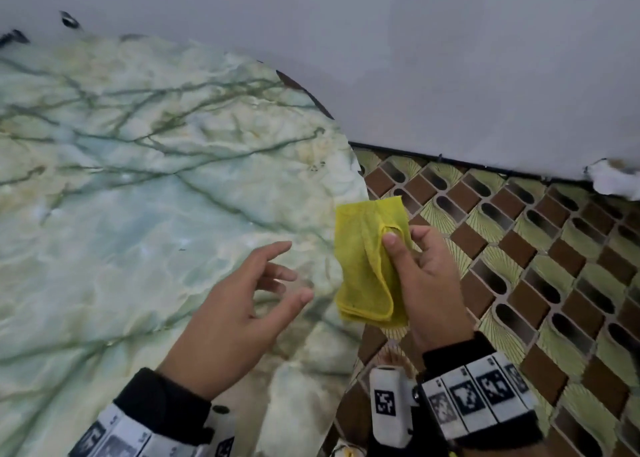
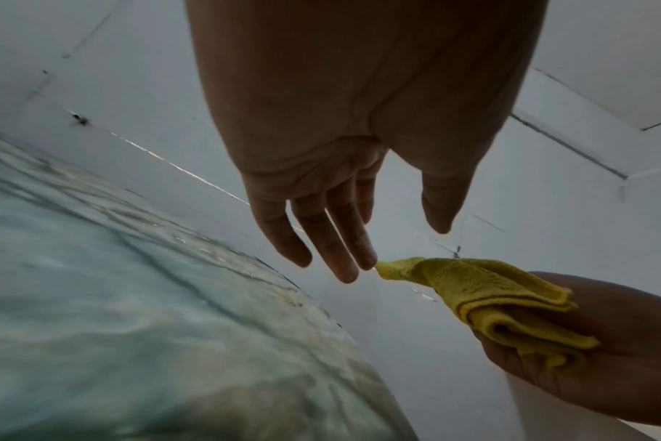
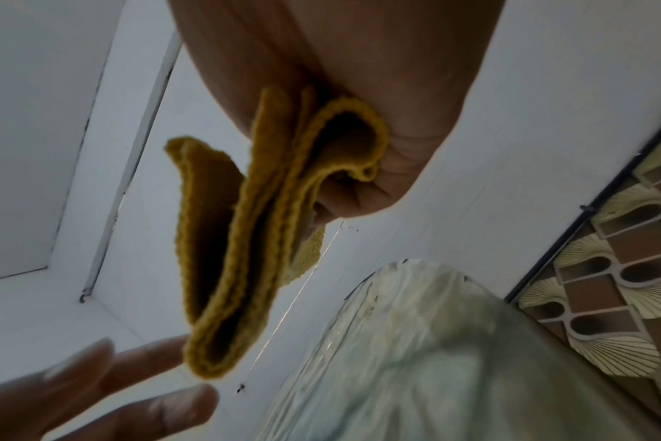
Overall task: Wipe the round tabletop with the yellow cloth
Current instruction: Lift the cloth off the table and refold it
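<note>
Right hand (image 1: 426,283) pinches the folded yellow cloth (image 1: 367,262), held off the edge of the green-veined marble worktop (image 1: 138,179). Left hand (image 1: 235,314), fingers loosely spread, hovers above the worktop beside the cloth. Patterned floor (image 1: 519,248) beyond.

I note black sleeves (image 1: 166,397) on both wrists, each banded with white straps (image 1: 474,397) bearing black square coded markers; a white tagged camera block (image 1: 388,404) sits beside the right wrist.
</note>
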`<state>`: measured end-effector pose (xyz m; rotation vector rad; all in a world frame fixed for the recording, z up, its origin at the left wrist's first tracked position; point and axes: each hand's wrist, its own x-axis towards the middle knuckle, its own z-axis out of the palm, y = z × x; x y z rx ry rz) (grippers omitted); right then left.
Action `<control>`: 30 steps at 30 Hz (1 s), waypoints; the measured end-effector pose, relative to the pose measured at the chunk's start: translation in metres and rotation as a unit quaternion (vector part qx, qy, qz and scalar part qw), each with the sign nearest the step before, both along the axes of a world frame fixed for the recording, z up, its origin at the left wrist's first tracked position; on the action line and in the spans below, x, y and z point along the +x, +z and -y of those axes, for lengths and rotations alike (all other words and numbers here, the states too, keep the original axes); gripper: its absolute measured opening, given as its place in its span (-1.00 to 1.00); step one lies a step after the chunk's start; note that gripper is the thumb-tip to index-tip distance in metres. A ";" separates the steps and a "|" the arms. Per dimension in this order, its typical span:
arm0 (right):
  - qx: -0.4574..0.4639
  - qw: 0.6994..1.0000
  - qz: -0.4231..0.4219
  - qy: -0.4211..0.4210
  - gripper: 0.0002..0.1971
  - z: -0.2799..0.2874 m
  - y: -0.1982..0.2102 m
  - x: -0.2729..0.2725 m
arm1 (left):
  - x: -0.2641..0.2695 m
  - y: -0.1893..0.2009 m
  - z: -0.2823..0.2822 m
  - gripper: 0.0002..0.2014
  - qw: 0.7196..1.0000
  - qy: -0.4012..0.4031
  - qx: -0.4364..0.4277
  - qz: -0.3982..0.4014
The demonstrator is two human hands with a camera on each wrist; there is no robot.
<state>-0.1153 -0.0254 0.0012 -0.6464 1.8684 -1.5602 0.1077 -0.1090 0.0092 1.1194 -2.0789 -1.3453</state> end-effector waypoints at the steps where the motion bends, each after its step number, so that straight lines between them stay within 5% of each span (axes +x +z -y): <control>1: 0.000 1.000 0.001 0.012 -0.82 0.008 -0.001 -0.023 | -0.021 0.000 0.004 -0.43 1.000 0.015 0.001 0.003; 13: 0.027 0.996 -0.012 0.088 -0.82 0.081 0.028 -0.299 | -0.272 0.029 0.048 -0.48 0.994 0.098 0.034 0.036; 19: 0.028 0.991 -0.007 0.133 -0.75 0.133 0.030 -0.352 | -0.338 0.039 0.093 -0.45 0.993 0.113 0.013 0.025; 26: 0.013 0.986 -0.045 0.161 -0.90 0.212 0.015 -0.396 | -0.391 0.020 0.160 -0.40 0.992 0.125 0.014 0.010; 30: 0.012 0.979 -0.066 0.194 -0.78 0.275 0.010 -0.417 | -0.412 0.015 0.212 -0.42 0.987 0.157 -0.006 0.017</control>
